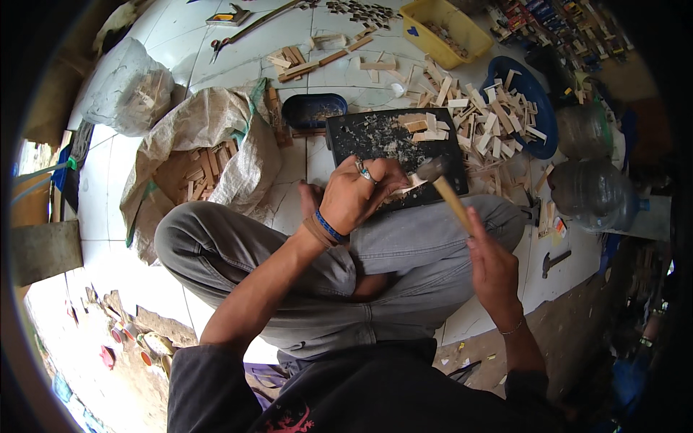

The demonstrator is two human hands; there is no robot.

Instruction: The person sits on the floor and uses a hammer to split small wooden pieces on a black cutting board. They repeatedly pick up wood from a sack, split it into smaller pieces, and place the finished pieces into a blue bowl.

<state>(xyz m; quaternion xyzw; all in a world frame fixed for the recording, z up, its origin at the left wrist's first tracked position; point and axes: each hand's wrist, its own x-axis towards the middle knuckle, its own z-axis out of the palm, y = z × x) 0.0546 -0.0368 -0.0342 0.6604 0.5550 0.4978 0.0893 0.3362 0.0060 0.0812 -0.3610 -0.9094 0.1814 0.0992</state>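
My right hand [494,261] is closed round the wooden handle of a hammer [453,199]. The hammer's dark head is at the tip of a small pale wood piece [414,181]; whether they touch I cannot tell. My left hand [355,193], wearing a ring and wrist bands, pinches that piece over a black board [382,130] in front of my crossed legs. Its fingertips are partly hidden behind the knuckles. Wood crumbs cover the board, and a few short wood blocks [430,130] lie at its far right corner.
A heap of wood blocks [491,119] spills from a blue basin [543,148] at the right. An open sack [249,169] of wood pieces stands left, near a blue tray [289,112]. Farther off are a yellow tub [415,22] and scissors [216,47]. Another hammer [556,263] lies right.
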